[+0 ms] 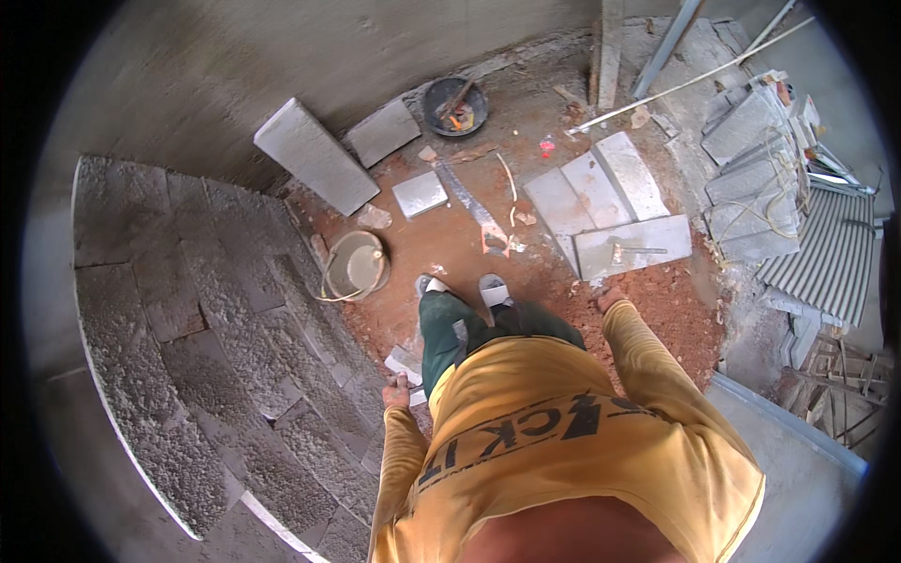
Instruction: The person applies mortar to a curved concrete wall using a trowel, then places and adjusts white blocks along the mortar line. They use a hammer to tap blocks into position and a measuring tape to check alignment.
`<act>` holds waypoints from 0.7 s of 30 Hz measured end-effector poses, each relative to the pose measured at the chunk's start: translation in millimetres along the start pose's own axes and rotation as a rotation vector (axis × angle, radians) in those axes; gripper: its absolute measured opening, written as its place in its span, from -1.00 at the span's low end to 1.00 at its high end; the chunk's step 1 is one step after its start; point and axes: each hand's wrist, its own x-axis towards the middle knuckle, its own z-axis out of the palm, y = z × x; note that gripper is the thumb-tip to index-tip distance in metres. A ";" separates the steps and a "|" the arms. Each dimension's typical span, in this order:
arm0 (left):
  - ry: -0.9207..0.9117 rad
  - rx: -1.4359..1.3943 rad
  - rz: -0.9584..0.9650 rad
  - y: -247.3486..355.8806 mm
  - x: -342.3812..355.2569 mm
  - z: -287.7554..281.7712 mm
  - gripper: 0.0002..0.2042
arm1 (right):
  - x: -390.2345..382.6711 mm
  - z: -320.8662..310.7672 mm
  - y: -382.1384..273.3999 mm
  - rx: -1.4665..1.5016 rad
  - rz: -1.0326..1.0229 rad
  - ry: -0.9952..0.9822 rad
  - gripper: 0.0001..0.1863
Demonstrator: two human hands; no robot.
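Observation:
My left hand is low at my left side, fingers curled beside pale block offcuts; what it holds, if anything, is unclear. My right hand is at my right, fingers curled over red rubble, its contents too small to make out. Ahead of my feet lies a handsaw, near a small block. A bucket of grey mix stands front left. Right of the saw are several pale slabs, with a hammer-like tool on the nearest.
A block wall rises at my left. A long block and a black basin are by the far wall. Planks, stacked blocks, corrugated sheets and a ledge line the right.

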 end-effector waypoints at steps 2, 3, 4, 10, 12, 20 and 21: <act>0.020 0.014 0.039 11.2 13.1 -11.8 -0.62 | 10.5 11.1 -0.3 0.173 -0.033 -0.040 -0.78; 0.025 0.023 0.044 18.3 20.9 -17.0 -0.61 | 15.9 17.0 -2.7 0.359 -0.050 -0.054 -0.77; 0.059 0.044 0.077 26.5 29.7 -21.1 -0.64 | 21.4 20.5 -7.3 0.546 -0.067 -0.064 -0.75; 0.060 -0.276 0.158 54.7 68.0 -70.6 -0.63 | -3.5 -11.4 -105.2 0.290 -0.149 0.126 -0.63; 0.068 -0.318 0.236 60.7 72.5 -94.4 -0.63 | -25.0 -38.3 -164.3 0.194 -0.157 0.216 -0.49; -0.029 -0.331 0.091 55.4 73.9 -150.5 -0.68 | -109.5 -103.3 -260.1 0.163 -0.131 0.088 -0.47; 0.014 -0.199 0.100 47.9 77.2 -148.7 -0.68 | -113.4 -104.3 -251.7 0.157 -0.144 0.102 -0.48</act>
